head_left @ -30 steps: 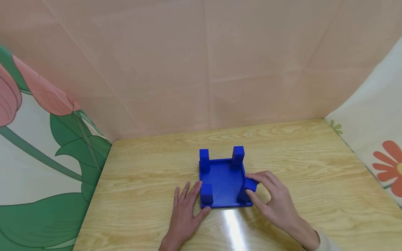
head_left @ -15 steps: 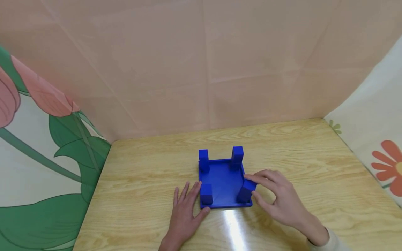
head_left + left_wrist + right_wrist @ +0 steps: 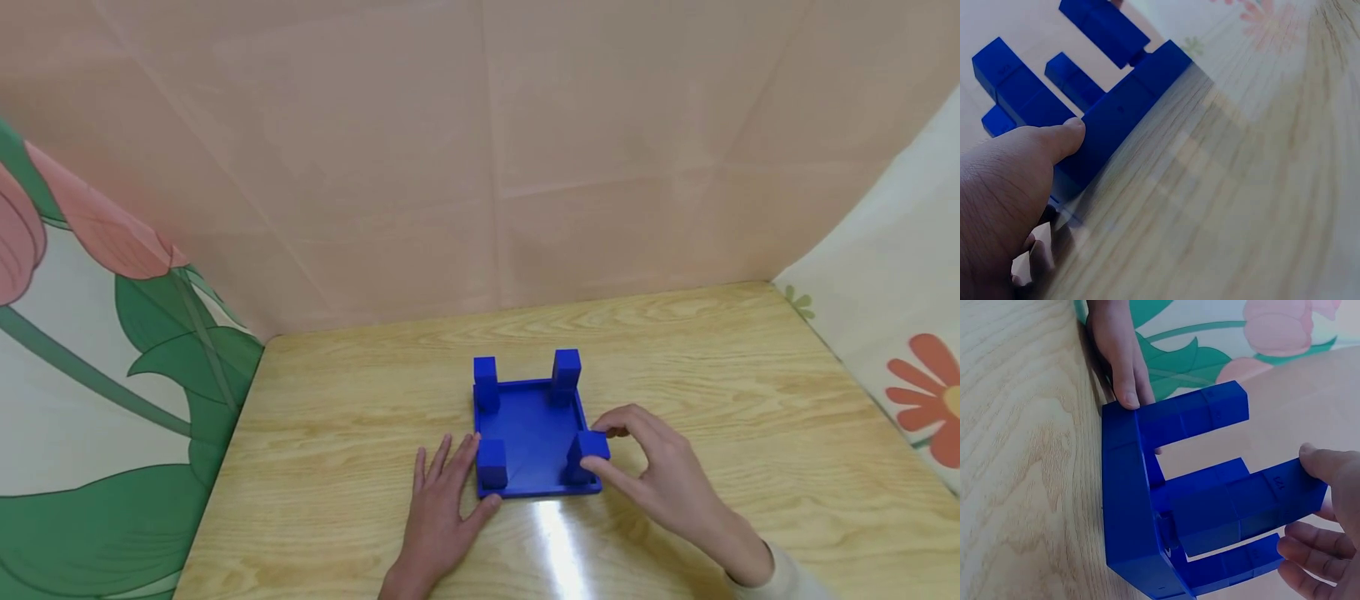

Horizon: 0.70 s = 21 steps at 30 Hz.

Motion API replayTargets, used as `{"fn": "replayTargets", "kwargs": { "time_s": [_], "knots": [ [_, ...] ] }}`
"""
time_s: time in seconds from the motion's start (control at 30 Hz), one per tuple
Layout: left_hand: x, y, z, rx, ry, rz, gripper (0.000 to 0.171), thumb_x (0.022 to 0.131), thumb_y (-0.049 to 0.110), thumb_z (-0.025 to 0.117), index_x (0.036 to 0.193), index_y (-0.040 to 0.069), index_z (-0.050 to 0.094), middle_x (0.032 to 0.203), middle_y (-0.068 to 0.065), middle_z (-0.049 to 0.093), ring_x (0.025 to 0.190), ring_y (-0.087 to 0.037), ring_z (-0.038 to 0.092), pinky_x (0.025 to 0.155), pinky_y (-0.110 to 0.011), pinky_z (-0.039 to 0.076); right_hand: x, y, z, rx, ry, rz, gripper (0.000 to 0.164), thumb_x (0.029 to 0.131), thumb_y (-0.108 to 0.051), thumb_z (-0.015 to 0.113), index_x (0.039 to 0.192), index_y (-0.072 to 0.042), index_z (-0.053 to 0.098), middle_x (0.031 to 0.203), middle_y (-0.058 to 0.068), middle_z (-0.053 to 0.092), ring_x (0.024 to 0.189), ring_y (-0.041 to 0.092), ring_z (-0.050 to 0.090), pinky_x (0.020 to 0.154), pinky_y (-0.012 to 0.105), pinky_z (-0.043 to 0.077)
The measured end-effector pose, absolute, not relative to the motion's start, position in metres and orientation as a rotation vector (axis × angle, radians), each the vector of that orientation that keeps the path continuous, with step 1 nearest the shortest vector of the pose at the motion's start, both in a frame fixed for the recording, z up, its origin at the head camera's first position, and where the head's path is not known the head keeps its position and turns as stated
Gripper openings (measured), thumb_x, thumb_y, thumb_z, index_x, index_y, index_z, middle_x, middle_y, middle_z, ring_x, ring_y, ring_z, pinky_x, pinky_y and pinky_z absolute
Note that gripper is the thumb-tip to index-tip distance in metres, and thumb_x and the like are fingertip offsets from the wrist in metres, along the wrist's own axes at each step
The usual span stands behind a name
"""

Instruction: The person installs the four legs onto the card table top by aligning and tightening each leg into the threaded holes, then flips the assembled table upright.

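A square blue base point(image 3: 534, 446) with a raised rim lies on the table, a blue post standing at each corner. My right hand point(image 3: 667, 483) pinches the top of the front right post point(image 3: 592, 443) between thumb and fingers. In the right wrist view, a small peg point(image 3: 1167, 528) shows in a narrow gap between this post's lower end and the base. Spread flat at the base's left side is my left hand point(image 3: 442, 517), its thumb point(image 3: 1063, 139) against the front edge near the front left post point(image 3: 492, 463).
The back left post point(image 3: 486, 383) and back right post point(image 3: 566, 375) stand upright. A wood-grain table point(image 3: 360, 400) carries the base. Beyond it hangs a plain pinkish cloth point(image 3: 450, 167), with flower-printed cloth point(image 3: 150, 358) at the sides.
The front right post leaned right half a second ago and now stands more upright. My right fingers have shifted their grip on its top. My left hand has stayed in place.
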<state>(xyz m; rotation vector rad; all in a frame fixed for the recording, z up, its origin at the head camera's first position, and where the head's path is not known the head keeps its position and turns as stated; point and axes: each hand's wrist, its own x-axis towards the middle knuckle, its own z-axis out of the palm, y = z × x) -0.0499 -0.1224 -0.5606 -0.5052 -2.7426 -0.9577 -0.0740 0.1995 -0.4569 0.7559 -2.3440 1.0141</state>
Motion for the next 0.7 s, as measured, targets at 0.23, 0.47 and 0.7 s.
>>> {"fn": "replayTargets", "kwargs": {
  "time_s": [0.23, 0.47, 0.7],
  "knots": [
    [-0.050, -0.122, -0.560, -0.501, -2.755, -0.954, 0.083, 0.103, 0.053, 0.073, 0.173, 0.024, 0.041, 0.172, 0.000, 0.051, 0.164, -0.040, 0.036, 0.133, -0.070, 0.010, -0.073, 0.206, -0.456, 0.781, -2.354, 0.987, 0.028, 0.094, -0.026, 0.089, 0.118, -0.018, 0.077, 0.106, -0.011, 0.077, 0.089, 0.013, 0.071, 0.081, 0.019, 0.057],
    [-0.050, -0.122, -0.559, -0.493, -2.769, -0.956, 0.083, 0.103, 0.053, 0.073, 0.174, 0.025, 0.041, 0.172, 0.000, 0.050, 0.164, -0.039, 0.036, 0.133, -0.069, 0.009, -0.074, 0.213, -0.453, 0.859, -2.349, 0.970, 0.050, 0.079, -0.005, 0.087, 0.127, -0.017, 0.079, 0.101, -0.013, 0.076, 0.085, 0.010, 0.068, 0.078, 0.016, 0.051],
    [-0.049, -0.122, -0.560, -0.500, -2.741, -0.963, 0.084, 0.101, 0.052, 0.075, 0.173, 0.023, 0.043, 0.171, 0.000, 0.052, 0.163, -0.040, 0.037, 0.133, -0.069, 0.010, -0.076, 0.211, -0.452, 0.907, -2.388, 1.007, 0.047, 0.090, -0.008, 0.087, 0.135, -0.019, 0.080, 0.103, -0.019, 0.070, 0.083, 0.003, 0.061, 0.075, 0.018, 0.049]
  ]
}}
